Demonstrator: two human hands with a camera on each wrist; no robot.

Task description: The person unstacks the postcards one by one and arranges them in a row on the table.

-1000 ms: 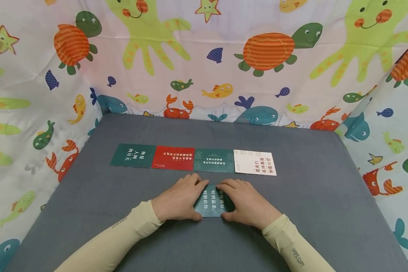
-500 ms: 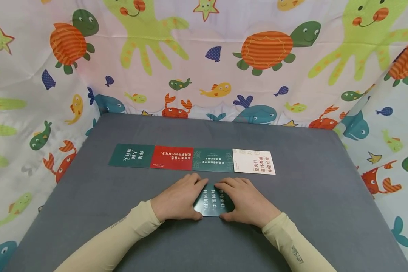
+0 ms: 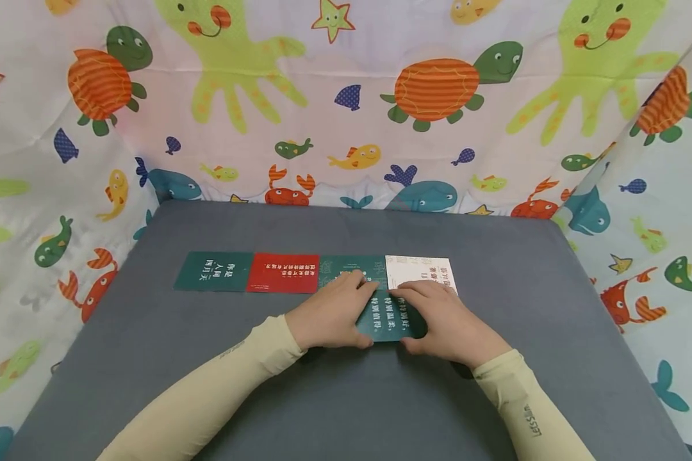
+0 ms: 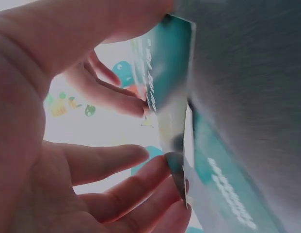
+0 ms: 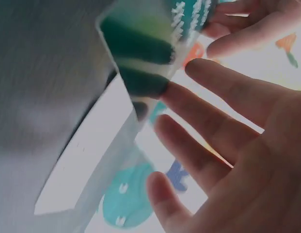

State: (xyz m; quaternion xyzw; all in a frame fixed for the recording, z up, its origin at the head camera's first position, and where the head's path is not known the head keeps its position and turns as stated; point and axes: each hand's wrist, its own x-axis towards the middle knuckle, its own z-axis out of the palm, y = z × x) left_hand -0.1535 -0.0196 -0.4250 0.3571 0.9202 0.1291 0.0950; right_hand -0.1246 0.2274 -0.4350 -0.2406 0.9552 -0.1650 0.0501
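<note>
A glossy teal card [image 3: 389, 323] with white Chinese characters is held between both hands. My left hand [image 3: 333, 315] grips its left side, thumb at the near edge and fingers at the far edge. The right hand [image 3: 451, 321] holds the right side the same way. In the left wrist view, the teal card [image 4: 173, 58] stands at an angle, its edge over the grey cloth. Beyond it lies a row: a dark green card [image 3: 213, 272], a red card [image 3: 282, 272], a patterned green card [image 3: 352, 263] and a white card [image 3: 421, 264]. The hands partly cover the last two.
Grey cloth [image 3: 300, 410] covers the table. Printed curtains [image 3: 346, 128] with sea animals enclose it at the back and both sides. Pale yellow sleeves [image 3: 219, 384] cover both forearms.
Both hands have carried the teal card forward and to the right, up to the row, where they now overlap the patterned green and white cards. The head view has shifted slightly.
</note>
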